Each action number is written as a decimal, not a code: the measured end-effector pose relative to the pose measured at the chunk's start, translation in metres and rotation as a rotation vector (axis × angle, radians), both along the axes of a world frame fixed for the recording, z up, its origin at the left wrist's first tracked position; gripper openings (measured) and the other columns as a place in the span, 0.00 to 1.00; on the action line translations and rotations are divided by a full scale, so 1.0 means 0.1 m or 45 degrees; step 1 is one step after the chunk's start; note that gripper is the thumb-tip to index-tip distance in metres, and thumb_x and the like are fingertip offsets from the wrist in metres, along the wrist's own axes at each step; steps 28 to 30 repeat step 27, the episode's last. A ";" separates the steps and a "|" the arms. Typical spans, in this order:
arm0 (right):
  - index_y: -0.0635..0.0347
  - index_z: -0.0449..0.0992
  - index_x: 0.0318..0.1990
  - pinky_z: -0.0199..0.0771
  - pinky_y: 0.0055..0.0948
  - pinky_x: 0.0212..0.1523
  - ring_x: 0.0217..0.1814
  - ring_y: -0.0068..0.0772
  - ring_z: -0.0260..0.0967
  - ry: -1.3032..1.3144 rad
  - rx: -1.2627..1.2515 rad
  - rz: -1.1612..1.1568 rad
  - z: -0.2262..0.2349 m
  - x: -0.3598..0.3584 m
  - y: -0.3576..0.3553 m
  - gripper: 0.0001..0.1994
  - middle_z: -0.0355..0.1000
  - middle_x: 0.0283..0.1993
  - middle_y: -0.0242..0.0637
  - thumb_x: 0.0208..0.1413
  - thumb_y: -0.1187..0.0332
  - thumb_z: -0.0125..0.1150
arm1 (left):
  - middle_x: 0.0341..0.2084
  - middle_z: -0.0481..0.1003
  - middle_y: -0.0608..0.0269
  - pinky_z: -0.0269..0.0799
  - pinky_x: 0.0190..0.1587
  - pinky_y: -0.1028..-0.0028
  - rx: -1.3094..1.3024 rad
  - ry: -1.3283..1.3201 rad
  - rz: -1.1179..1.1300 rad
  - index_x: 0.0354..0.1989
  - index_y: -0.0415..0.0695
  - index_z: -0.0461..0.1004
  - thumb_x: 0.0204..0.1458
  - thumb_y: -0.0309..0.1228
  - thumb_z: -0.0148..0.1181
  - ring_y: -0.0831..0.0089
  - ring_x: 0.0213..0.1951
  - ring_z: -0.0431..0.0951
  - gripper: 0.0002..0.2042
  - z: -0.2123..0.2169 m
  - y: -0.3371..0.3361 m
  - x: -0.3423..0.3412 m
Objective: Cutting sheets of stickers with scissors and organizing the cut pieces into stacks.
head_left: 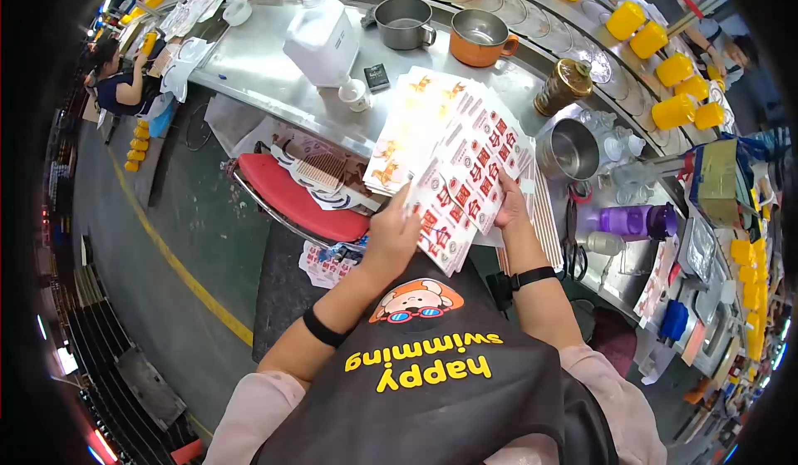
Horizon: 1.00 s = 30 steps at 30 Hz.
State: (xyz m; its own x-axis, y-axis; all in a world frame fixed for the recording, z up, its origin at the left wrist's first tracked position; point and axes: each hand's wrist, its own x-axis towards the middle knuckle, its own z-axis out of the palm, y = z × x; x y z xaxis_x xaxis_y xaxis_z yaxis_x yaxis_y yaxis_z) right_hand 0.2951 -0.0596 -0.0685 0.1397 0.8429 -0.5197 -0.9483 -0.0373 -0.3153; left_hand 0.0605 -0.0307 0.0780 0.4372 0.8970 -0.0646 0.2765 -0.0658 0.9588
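A sheet of red-printed stickers or decals point(463, 184) is held slanted in front of my body, above the metal table's near edge. My left hand point(393, 231) grips its left edge, fingers closed. On the other side, my right hand point(512, 205) pinches the right edge, its thumb on the printed face. Further sheets lie behind it, among them a sheet with orange animal prints point(405, 116) to the upper left. How many sheets are between my fingers is hidden.
Across the metal table point(249, 49) stand a white jug point(322, 39), a paper cup point(355, 95), a grey pot point(403, 23), an orange pot point(480, 39), a brown bottle point(563, 88) and a steel bowl point(568, 149). Scissors point(572, 228) and a red chair point(295, 199) are nearby. Yellow containers point(625, 20) line a conveyor.
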 end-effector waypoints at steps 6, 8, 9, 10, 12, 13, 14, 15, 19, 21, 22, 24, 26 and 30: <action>0.61 0.60 0.56 0.69 0.45 0.51 0.51 0.42 0.68 -0.010 -0.043 0.024 0.03 -0.04 0.04 0.22 0.67 0.52 0.46 0.55 0.65 0.52 | 0.35 0.73 0.55 0.66 0.41 0.78 -0.157 -0.105 0.009 0.50 0.29 0.63 0.48 0.22 0.46 0.78 0.37 0.70 0.19 0.44 0.11 -0.42; 0.62 0.61 0.55 0.68 0.45 0.52 0.52 0.43 0.67 0.006 -0.056 0.038 0.08 -0.06 0.05 0.21 0.66 0.52 0.47 0.54 0.65 0.52 | 0.38 0.73 0.58 0.65 0.43 0.79 -0.188 -0.099 0.079 0.49 0.30 0.64 0.48 0.22 0.46 0.79 0.39 0.70 0.18 0.50 0.14 -0.59; 0.62 0.61 0.55 0.68 0.45 0.52 0.52 0.43 0.67 0.011 -0.057 0.037 0.05 -0.04 0.05 0.21 0.66 0.52 0.47 0.54 0.65 0.52 | 0.39 0.72 0.58 0.65 0.44 0.78 -0.242 -0.167 0.144 0.49 0.29 0.65 0.47 0.21 0.45 0.77 0.40 0.71 0.18 0.60 0.15 -0.66; 0.62 0.60 0.55 0.68 0.48 0.52 0.52 0.45 0.66 0.045 -0.023 0.043 0.00 -0.01 0.05 0.22 0.66 0.53 0.48 0.54 0.66 0.52 | 0.39 0.72 0.57 0.65 0.45 0.78 -0.319 -0.221 0.183 0.48 0.28 0.64 0.46 0.21 0.46 0.76 0.40 0.71 0.19 0.72 0.19 -0.72; 0.62 0.58 0.57 0.66 0.50 0.54 0.54 0.47 0.65 0.068 -0.020 0.050 0.03 -0.03 0.05 0.23 0.64 0.54 0.49 0.53 0.68 0.52 | 0.39 0.72 0.57 0.66 0.44 0.78 -0.377 -0.253 0.267 0.47 0.27 0.64 0.43 0.21 0.48 0.75 0.39 0.72 0.20 0.93 0.24 -0.91; 0.63 0.57 0.57 0.64 0.51 0.54 0.54 0.48 0.64 0.134 -0.003 0.075 -0.03 0.00 0.06 0.23 0.63 0.54 0.49 0.53 0.71 0.51 | 0.38 0.72 0.57 0.67 0.43 0.78 -0.359 -0.234 0.299 0.47 0.27 0.64 0.42 0.22 0.48 0.74 0.38 0.73 0.20 0.99 0.26 -1.03; 0.63 0.57 0.57 0.64 0.52 0.54 0.55 0.49 0.63 0.064 -0.058 0.071 -0.09 0.02 0.05 0.23 0.63 0.55 0.49 0.53 0.73 0.51 | 0.37 0.72 0.57 0.67 0.43 0.78 -0.364 -0.254 0.359 0.46 0.28 0.65 0.42 0.22 0.49 0.74 0.37 0.73 0.19 1.03 0.29 -1.15; 0.63 0.57 0.57 0.64 0.52 0.54 0.55 0.49 0.63 -0.001 -0.112 0.079 -0.08 -0.01 0.06 0.23 0.63 0.55 0.49 0.53 0.74 0.50 | 0.37 0.72 0.57 0.68 0.42 0.78 -0.365 -0.270 0.431 0.46 0.28 0.65 0.42 0.22 0.49 0.75 0.35 0.74 0.19 1.08 0.29 -1.29; 0.64 0.56 0.57 0.64 0.52 0.54 0.55 0.49 0.63 -0.184 -0.076 0.047 0.04 -0.07 0.09 0.22 0.62 0.55 0.49 0.53 0.76 0.49 | 0.37 0.73 0.51 0.72 0.43 0.73 -0.373 -0.425 0.618 0.46 0.28 0.64 0.41 0.21 0.50 0.67 0.37 0.76 0.20 0.97 0.35 -1.78; 0.63 0.57 0.57 0.66 0.50 0.53 0.55 0.49 0.63 -0.265 0.033 0.000 0.16 -0.05 0.10 0.22 0.62 0.55 0.48 0.53 0.78 0.48 | 0.39 0.73 0.49 0.73 0.44 0.70 -0.371 -0.444 0.641 0.47 0.28 0.63 0.42 0.20 0.50 0.64 0.38 0.77 0.20 0.85 0.34 -1.90; 0.62 0.54 0.58 0.64 0.50 0.55 0.57 0.49 0.61 -0.188 0.110 0.005 0.13 -0.02 0.10 0.23 0.60 0.57 0.48 0.53 0.77 0.47 | 0.39 0.73 0.51 0.72 0.43 0.72 -0.398 -0.499 0.654 0.46 0.28 0.64 0.42 0.19 0.49 0.67 0.39 0.76 0.19 0.80 0.35 -1.90; 0.62 0.53 0.59 0.62 0.52 0.56 0.58 0.50 0.59 -0.060 0.155 0.033 0.27 0.05 0.05 0.24 0.58 0.59 0.48 0.53 0.76 0.47 | 0.39 0.73 0.53 0.70 0.44 0.73 -0.422 -0.559 0.682 0.46 0.29 0.64 0.43 0.18 0.48 0.68 0.40 0.75 0.19 0.57 0.37 -2.03; 0.61 0.48 0.62 0.53 0.55 0.61 0.63 0.51 0.52 0.081 0.250 0.107 0.53 -0.04 0.07 0.28 0.52 0.62 0.50 0.55 0.70 0.48 | 0.41 0.72 0.54 0.66 0.50 0.71 -0.388 -0.609 0.767 0.50 0.29 0.62 0.43 0.19 0.51 0.66 0.42 0.74 0.22 0.42 0.28 -2.05; 0.59 0.45 0.64 0.49 0.56 0.62 0.63 0.51 0.52 0.013 0.385 0.191 0.68 -0.06 0.06 0.34 0.52 0.63 0.46 0.53 0.60 0.52 | 0.43 0.71 0.54 0.63 0.54 0.70 -0.432 -0.637 0.763 0.50 0.29 0.61 0.43 0.20 0.52 0.65 0.44 0.73 0.22 0.39 0.27 -1.98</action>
